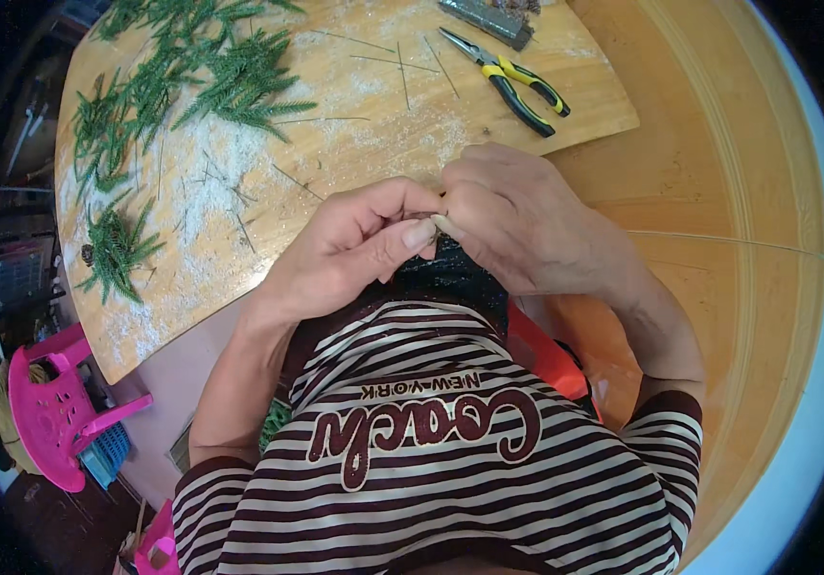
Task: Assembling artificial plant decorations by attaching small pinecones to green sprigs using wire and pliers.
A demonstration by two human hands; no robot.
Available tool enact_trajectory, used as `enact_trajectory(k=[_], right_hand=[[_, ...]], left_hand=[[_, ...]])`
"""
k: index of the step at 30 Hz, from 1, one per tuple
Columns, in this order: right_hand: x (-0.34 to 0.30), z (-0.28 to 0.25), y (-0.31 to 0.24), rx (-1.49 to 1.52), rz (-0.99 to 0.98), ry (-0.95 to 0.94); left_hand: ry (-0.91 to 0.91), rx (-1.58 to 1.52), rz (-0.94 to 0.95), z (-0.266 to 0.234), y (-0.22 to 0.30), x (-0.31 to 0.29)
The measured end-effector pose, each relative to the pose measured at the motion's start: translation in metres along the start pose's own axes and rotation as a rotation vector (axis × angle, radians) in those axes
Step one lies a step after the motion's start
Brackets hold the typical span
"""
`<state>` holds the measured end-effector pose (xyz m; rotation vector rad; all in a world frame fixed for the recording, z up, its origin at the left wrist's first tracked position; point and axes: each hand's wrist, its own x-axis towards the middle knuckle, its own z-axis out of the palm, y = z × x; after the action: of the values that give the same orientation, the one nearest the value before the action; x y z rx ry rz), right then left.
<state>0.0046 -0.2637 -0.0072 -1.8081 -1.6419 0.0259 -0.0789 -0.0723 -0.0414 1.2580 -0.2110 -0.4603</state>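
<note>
My left hand [349, 240] and my right hand [517, 216] meet at the near edge of the wooden table, fingertips touching. Thumb and forefinger of each are pinched together on something small and thin, mostly hidden by the fingers; its kind cannot be made out. Beyond my right hand lie long-nose pliers [506, 84] with black and yellow handles, jaws pointing away to the left. Several thin dark wire-like stems [402, 77] are scattered on the tabletop past my hands. Green artificial pine sprigs [249, 86] are heaped at the far left.
White flakes [225, 158] dust the wooden tabletop [364, 144]. A small pine sprig with a brown cone [116, 251] lies near the left edge. At the far edge sits a dark bundle [488, 21]. A pink plastic chair [52, 412] stands on the floor at left, by a blue basket [110, 452].
</note>
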Motion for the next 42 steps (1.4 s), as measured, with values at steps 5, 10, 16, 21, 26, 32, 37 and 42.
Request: enact_trajectory(k=[5,10,16,21,26,32,37,42], right_hand=[[-0.001,0.005,0.003,-0.004,0.087,0.053],[0.004,0.003,0.002,-0.012,0.225,0.062],[0.013,-0.001,0.001,0.039,0.322,0.055],[0.017,0.001,0.005,-0.144,0.247,-0.011],[0.022,-0.005,0.001,-0.248,0.264,-0.122],[0.037,-0.021,0.010,-0.072,0.352,-0.140],[0.043,0.000,0.020,0.293,0.522,0.099],[0.052,0.046,0.037,0.355,0.339,0.326]], left_hand=[[0.284,0.396,0.348,0.013,-0.012,0.006],[0.526,0.706,0.538,0.019,-0.017,0.011],[0.607,0.592,0.542,0.016,-0.021,0.013],[0.575,0.726,0.571,0.016,-0.017,0.015],[0.556,0.869,0.672,0.007,-0.019,0.017],[0.665,0.861,0.566,-0.010,-0.008,0.010],[0.767,0.085,0.464,-0.013,0.001,0.014],[0.769,0.250,0.458,-0.017,-0.011,0.014]])
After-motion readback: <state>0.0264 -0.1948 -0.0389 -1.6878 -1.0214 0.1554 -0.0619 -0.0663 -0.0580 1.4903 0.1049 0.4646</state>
